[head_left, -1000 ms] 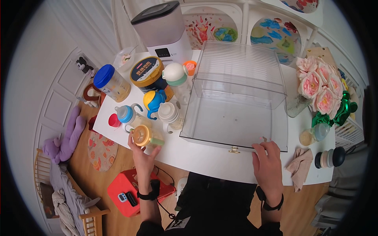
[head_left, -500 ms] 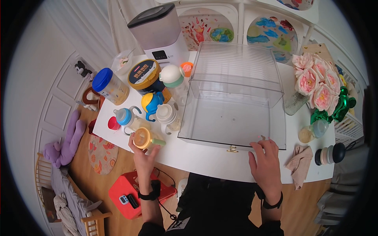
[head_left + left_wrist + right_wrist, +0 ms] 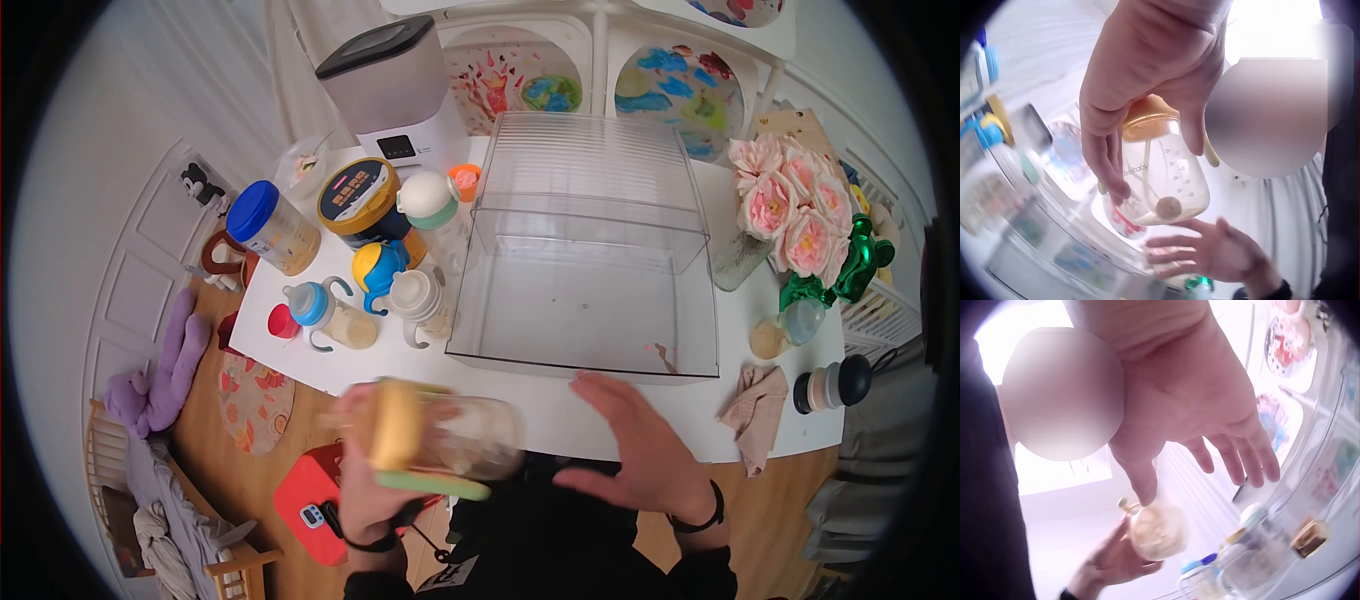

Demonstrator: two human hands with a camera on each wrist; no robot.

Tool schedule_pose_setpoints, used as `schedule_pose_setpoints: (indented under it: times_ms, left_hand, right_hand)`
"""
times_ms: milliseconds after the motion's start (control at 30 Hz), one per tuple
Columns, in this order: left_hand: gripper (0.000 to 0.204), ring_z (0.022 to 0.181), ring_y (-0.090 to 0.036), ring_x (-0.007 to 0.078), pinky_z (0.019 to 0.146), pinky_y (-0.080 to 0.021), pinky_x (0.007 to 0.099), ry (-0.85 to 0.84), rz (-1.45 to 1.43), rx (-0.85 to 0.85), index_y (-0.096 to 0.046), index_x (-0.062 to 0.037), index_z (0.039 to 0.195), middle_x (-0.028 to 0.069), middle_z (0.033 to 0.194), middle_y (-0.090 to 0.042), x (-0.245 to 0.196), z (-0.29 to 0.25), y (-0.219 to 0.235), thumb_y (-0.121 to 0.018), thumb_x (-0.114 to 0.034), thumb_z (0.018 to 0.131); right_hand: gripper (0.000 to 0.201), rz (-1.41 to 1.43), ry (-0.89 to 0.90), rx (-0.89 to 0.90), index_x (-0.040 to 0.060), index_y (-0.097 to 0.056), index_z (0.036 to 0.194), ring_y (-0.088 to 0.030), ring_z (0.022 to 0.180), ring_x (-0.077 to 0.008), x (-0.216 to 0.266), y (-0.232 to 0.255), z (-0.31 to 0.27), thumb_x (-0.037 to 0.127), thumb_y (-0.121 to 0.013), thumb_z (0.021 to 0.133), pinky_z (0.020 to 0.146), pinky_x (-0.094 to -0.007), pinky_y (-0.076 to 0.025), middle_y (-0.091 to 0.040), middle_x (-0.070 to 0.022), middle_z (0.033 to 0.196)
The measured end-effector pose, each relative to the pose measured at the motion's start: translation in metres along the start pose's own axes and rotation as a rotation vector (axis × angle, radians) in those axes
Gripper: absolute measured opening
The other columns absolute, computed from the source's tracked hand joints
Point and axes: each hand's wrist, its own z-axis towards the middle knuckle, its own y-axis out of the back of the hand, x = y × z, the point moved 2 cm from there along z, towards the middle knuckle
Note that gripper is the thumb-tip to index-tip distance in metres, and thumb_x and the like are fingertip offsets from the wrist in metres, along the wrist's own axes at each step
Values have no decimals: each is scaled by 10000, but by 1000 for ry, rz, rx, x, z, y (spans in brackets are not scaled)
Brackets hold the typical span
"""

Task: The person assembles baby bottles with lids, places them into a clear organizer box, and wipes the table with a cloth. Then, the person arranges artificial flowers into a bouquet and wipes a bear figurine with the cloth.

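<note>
My left hand grips a baby bottle by its yellow collar, in front of the table edge. The bottle is tipped sideways in the head view, its clear base toward the right hand. In the left wrist view, thumb and fingers straddle the collar, and the clear body shows a straw with a round weight and a little liquid at the bottom. My right hand is held with fingers spread, apart from the bottle and holding nothing. Behind both hands stands a large clear plastic box.
On the left of the white table stand a blue-topped bottle, a white-topped bottle, a blue-and-yellow cup, a formula tub and a sterilizer-like appliance. A flower vase, cloth and another bottle are at right.
The left hand has lifted the yellow-collared bottle off the table and swung it toward me, tipping it sideways. My right hand has left the box's front edge and moved toward the bottle.
</note>
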Motion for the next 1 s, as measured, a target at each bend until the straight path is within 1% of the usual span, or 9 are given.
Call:
schedule_pose_setpoints:
  times_ms: [33, 167, 267, 333, 367, 500, 700, 867, 1000]
  left_hand:
    - [1020, 1174, -569, 266, 1015, -467, 356, -56, 133, 212, -197, -51, 1366, 146, 1295, -493, -1, 13, -13, -918, -237, 669]
    - [1016, 1197, -584, 295, 995, -477, 404, -219, 577, 513, -199, -85, 1347, 235, 1309, -562, 6, 36, -52, -929, -192, 650]
    - [1052, 1143, -600, 266, 1007, -470, 330, -215, 163, 404, -130, -34, 1431, 159, 1262, -555, 14, 46, -65, -887, -187, 718]
    - [1072, 1056, -641, 279, 959, -499, 341, -285, 377, 371, -91, -30, 1473, 167, 1188, -590, 8, 49, -69, -864, -148, 741]
    - [918, 1000, -672, 271, 881, -531, 341, -124, 566, 297, -211, -31, 1467, 168, 1147, -635, -1, 47, -64, -818, -119, 785]
    - [653, 929, -681, 216, 789, -546, 307, -157, 573, 96, -425, -45, 1381, 122, 1095, -674, 3, 51, -29, -762, -98, 824]
    - [694, 991, -606, 209, 790, -538, 310, -265, 805, -297, -374, -21, 1408, 157, 1227, -574, 8, 64, 28, -753, -121, 836]
    - [788, 1083, -562, 256, 835, -519, 353, -187, 910, -275, -319, -29, 1442, 204, 1337, -476, 5, 87, 33, -777, -213, 828]
    - [825, 1087, -582, 308, 840, -529, 375, -205, 1024, -219, -303, 8, 1433, 236, 1331, -490, 14, 106, 38, -787, -258, 820]
  right_hand:
    - [766, 153, 18, 116, 15, -385, 1405, -498, 1214, -402, 7, 1, 6, 290, -787, 814, 1011, -439, -447, -462, -226, 1349]
    - [823, 388, -29, 294, 20, -326, 1442, -530, 1202, -370, 12, 15, 20, 321, -779, 824, 981, -431, -469, -498, -201, 1337]
    - [795, 380, -103, 321, 49, -356, 1433, -574, 1135, -363, 7, 37, 29, 315, -777, 813, 938, -450, -488, -522, -168, 1308]
    - [769, 101, -112, 317, 61, -404, 1400, -595, 1079, -383, 3, 51, 38, 315, -793, 789, 915, -443, -498, -519, -177, 1294]
    - [717, 31, -80, 229, 33, -461, 1348, -601, 1064, -397, 2, 56, 47, 305, -797, 776, 909, -429, -500, -540, -200, 1252]
    - [702, -166, -143, 345, -12, -495, 1301, -598, 1078, -387, -29, 58, 83, 327, -797, 766, 910, -409, -497, -580, -229, 1180]
    - [737, -216, -389, 595, -48, -588, 1136, -686, 881, -338, -69, 24, 129, 605, -641, 799, 755, -385, -538, -686, -207, 929]
    - [839, -171, -623, 757, -65, -644, 959, -686, 651, -268, -90, -14, 150, 738, -435, 834, 629, -343, -551, -687, -172, 878]
    - [843, -259, -445, 618, -68, -640, 1028, -682, 628, -266, -96, -34, 171, 720, -393, 859, 645, -346, -572, -682, -171, 901]
